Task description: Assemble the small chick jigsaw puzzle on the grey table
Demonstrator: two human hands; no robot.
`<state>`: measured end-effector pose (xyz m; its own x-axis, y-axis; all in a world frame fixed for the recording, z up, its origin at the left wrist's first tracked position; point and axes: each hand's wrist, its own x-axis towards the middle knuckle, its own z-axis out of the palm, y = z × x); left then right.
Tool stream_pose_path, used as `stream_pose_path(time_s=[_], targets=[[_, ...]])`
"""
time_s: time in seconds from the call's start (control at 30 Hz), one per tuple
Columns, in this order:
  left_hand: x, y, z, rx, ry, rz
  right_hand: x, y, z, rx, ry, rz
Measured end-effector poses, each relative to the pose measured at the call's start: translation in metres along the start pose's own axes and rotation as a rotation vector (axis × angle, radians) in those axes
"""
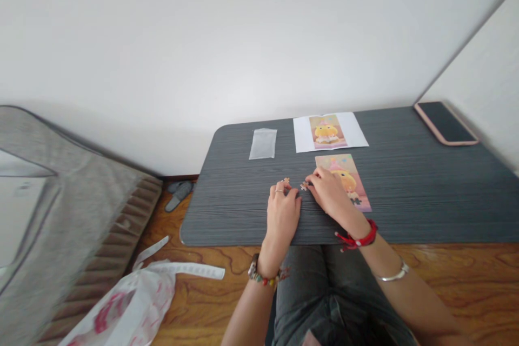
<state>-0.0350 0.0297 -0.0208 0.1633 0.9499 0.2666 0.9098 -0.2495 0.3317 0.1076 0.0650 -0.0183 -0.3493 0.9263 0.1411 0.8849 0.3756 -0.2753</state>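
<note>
Here, a small tan jigsaw piece lies near the front edge of the dark grey striped tabletop, beside the partly assembled pastel jigsaw picture. The right hand, fingers curled, apparently pinches it; the left hand rests loosely open, touching another piece.

The person's arms were bare, with no sleeves showing. The left hand wore a thin ring on one finger and a bracelet of mixed coloured beads at the wrist. The right hand had a red cord bracelet with loose tassel ends, and a slim silver bangle farther up the forearm. Dark grey trousers covered the lap.
</note>
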Motion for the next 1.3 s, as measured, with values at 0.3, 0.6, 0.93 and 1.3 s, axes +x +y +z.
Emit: stream_pose_path(time_s=[0.3, 0.6, 0.93, 1.3], targets=[[-0.002, 0.007, 0.004, 0.064, 0.039, -0.058, -0.016, -0.01, 0.005, -0.016, -0.049, -0.042], [-0.008, 0.002, 0.002, 0.009, 0.021, -0.019, -0.012, -0.003, -0.002, 0.055, -0.072, -0.11], [-0.005, 0.001, 0.004, 0.018, -0.012, 0.021, -0.009, 0.002, 0.0, 0.016, -0.103, -0.179], [-0.007, 0.021, -0.005, -0.107, -0.019, 0.215, -0.045, 0.029, -0.015, 0.159, 0.042, -0.217]])
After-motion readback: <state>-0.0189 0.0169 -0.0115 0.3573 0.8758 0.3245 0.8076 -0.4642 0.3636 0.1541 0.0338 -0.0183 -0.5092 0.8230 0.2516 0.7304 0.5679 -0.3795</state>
